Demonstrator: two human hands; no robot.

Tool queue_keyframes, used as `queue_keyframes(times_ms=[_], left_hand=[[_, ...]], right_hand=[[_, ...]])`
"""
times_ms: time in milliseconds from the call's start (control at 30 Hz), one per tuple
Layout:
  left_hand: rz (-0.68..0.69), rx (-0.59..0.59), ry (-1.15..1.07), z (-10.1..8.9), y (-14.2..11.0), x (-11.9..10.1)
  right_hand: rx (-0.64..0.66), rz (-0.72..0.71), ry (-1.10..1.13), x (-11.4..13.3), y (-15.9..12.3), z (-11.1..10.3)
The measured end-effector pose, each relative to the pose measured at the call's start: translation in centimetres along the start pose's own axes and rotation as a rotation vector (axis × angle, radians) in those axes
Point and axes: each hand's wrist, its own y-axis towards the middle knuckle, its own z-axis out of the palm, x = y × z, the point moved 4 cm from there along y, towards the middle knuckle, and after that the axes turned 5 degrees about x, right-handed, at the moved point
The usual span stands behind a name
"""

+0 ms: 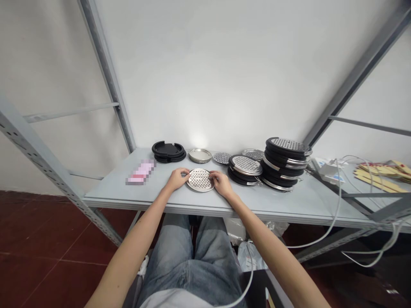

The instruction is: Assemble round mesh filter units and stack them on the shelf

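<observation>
A round metal grater plate (201, 180) with rows of raised holes and a shiny rim is in front of me, close to the table's front edge. At its left rim, my left hand (177, 178) is closed, thumb and fingers pinching the edge. My right hand (222, 183) grips the opposite edge with bent fingers. Behind the plate are a small stack of shiny metal rings or discs (199, 155) and a loose perforated plate (222, 158). Whether the held plate touches the tabletop is hard to see.
Black round bases (168, 152) are piled at the back left, near a blurred pink item (141, 172). To the right stand a short stack (245, 166) and a taller stack (285, 162) of black and metal graters. White cables (337, 214) hang at the grey table's (112, 188) right.
</observation>
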Motion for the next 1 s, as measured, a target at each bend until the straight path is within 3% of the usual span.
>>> queue_keyframes(times_ms=[500, 800, 1000], left_hand=[[-0.067, -0.050, -0.073, -0.1, 0.2, 0.9], [-0.114, -0.015, -0.085, 0.0, 0.4, 1.2], [-0.151, -0.063, -0.093, -0.1, 0.4, 1.4]], right_hand=[[0.024, 0.026, -0.035, 0.4, 0.0, -0.1], [0.023, 0.164, -0.134, -0.4, 0.2, -0.1], [0.050, 0.147, -0.127, -0.4, 0.0, -0.1]])
